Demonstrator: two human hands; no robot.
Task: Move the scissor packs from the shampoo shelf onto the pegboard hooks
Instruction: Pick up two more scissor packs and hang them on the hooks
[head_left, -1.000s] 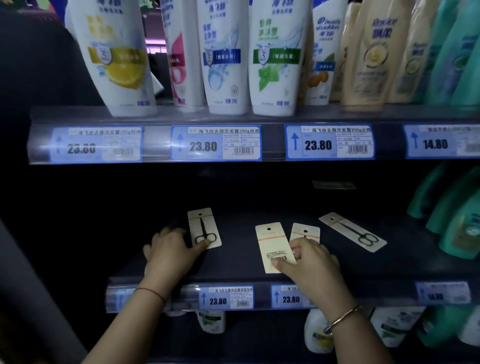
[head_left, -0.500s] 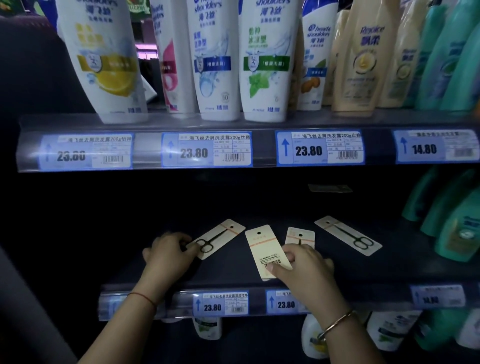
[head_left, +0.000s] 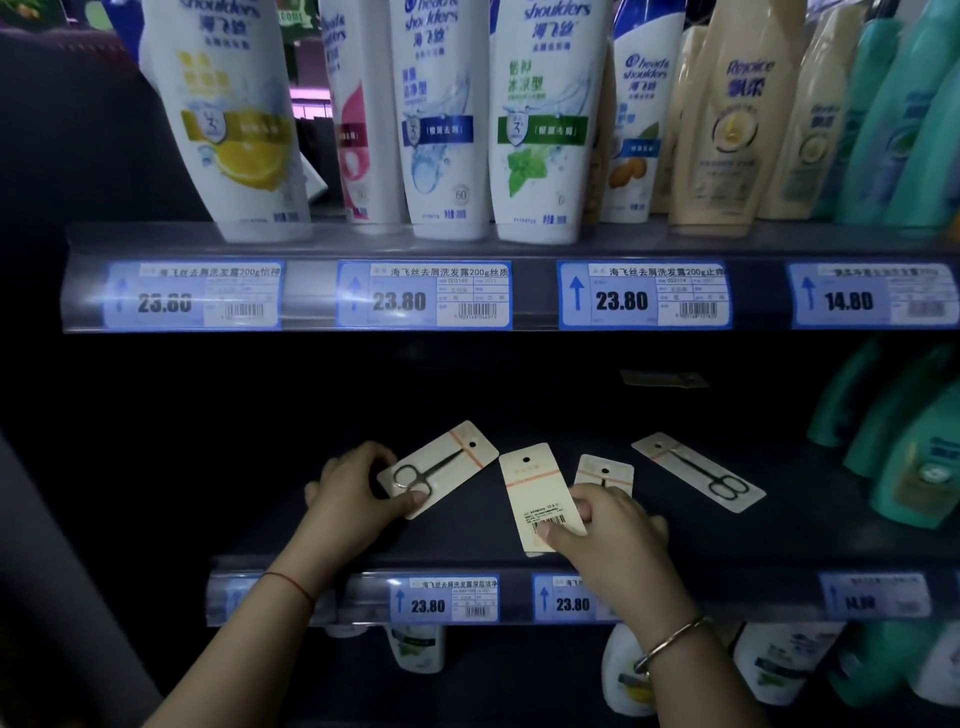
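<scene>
Several cream card scissor packs lie on the dark middle shelf (head_left: 260, 530). My left hand (head_left: 350, 491) pinches the near end of one face-up pack (head_left: 441, 467), which is turned diagonally and lifted slightly. My right hand (head_left: 605, 530) grips the barcode end of a face-down pack (head_left: 535, 488). Just behind my right hand a third pack (head_left: 605, 473) lies partly hidden. A fourth pack (head_left: 696, 470), face up with scissors showing, rests further right, untouched. No pegboard hooks are in view.
White shampoo bottles (head_left: 447, 119) and beige bottles (head_left: 737, 114) stand on the shelf above, over price labels (head_left: 423, 296). Green bottles (head_left: 904, 441) crowd the right end of the middle shelf. A dark card (head_left: 665, 378) lies at the shelf's back. More bottles stand below.
My left hand has swung its pack from upright to a diagonal pointing right and raised it a little. My right hand has kept its hold on the face-down pack.
</scene>
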